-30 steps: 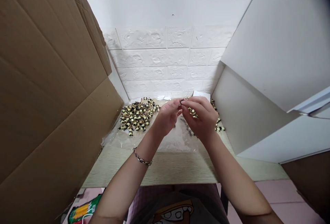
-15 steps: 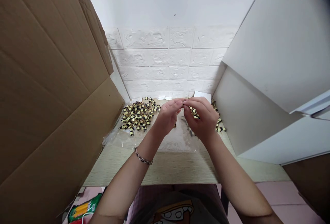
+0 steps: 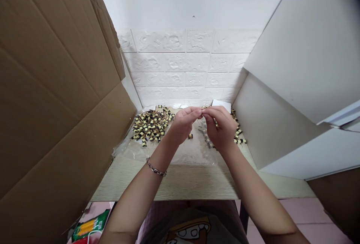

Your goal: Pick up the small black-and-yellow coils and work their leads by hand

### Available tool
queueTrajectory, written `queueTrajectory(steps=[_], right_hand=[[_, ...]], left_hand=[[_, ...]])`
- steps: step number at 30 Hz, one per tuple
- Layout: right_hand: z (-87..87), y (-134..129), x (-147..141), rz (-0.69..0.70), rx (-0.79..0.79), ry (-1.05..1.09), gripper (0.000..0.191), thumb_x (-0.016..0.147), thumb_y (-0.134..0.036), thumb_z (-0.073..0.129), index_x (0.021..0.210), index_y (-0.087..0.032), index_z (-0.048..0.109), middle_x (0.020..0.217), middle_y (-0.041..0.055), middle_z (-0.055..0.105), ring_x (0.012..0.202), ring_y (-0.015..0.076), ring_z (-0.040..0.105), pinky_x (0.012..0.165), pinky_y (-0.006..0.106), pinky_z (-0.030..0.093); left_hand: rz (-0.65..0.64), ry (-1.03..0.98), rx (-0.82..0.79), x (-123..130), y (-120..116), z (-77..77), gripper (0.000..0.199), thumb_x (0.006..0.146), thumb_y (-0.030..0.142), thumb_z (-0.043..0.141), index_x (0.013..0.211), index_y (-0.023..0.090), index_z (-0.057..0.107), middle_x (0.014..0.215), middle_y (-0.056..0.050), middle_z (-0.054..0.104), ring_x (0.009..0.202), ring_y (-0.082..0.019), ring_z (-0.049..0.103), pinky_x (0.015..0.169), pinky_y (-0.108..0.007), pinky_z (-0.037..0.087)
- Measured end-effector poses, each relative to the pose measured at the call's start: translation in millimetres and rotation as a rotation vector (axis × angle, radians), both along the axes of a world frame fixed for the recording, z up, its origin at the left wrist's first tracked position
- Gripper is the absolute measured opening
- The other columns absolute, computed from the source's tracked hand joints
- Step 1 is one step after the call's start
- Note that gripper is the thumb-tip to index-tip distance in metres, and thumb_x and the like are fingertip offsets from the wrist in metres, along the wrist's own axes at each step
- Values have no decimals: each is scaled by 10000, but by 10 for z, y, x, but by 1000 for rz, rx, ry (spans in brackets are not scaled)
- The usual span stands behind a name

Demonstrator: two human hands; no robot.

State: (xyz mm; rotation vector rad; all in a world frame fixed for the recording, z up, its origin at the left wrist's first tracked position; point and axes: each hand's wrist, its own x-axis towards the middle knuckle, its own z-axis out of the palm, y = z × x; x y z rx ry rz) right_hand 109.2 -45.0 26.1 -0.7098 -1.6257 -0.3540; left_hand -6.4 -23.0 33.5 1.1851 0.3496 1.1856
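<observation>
Tbl (image 3: 168, 186) matt wood-look, plastic sht (image 3: 185, 156) glossy, bracelet (image 3: 155, 169) shiny metal.

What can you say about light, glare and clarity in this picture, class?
Head view: brightly lit white wall, with a dark upper right corner of the frame; head view: small glints on the clear plastic sheet; head view: detail where left hand meets right hand is unclear.

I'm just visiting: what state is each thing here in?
Left hand: pinched, fingertips meeting the right hand's
Right hand: pinched; anything between the fingertips too hidden to tell
Left pile of parts: loosely heaped
Right pile of parts: partly hidden
Single part: lying apart
Plastic sheet: spread, wrinkled
Bracelet: worn, left arm
</observation>
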Motion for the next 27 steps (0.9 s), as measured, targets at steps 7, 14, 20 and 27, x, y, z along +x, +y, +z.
queueTrajectory(steps=[7,14,20,27], right_hand=[[61,-30,-12,31,-54,11,146,743,-87,501,806,-192,579,754,24,603,733,116,556,663,256,462],[171,-121,-101,-48,-81,77,139,710,-116,555,812,-207,581,754,6,616,719,106,555,651,231,472],[157,-53,-157,-138,-227,25,100,737,-154,513,797,-195,582,752,6,605,687,94,549,614,203,476],[112,25,-154,-195,-306,-31,95,750,-160,484,783,-190,568,737,9,588,673,103,530,609,219,447]], left_hand=[[-25,50,-16,-73,-5,57,119,689,268,582,655,155,600,652,-7,532,653,-87,462,672,-235,358],[-160,-109,-250,-71,-105,106,170,737,326,537,712,161,573,678,17,557,670,-75,502,685,-230,360],[-148,-130,-455,-46,-34,41,223,752,372,503,696,163,559,649,30,567,616,-67,502,616,-225,346],[-105,-125,-513,3,-16,7,226,755,364,497,678,158,546,616,40,560,581,-62,498,594,-222,339]])
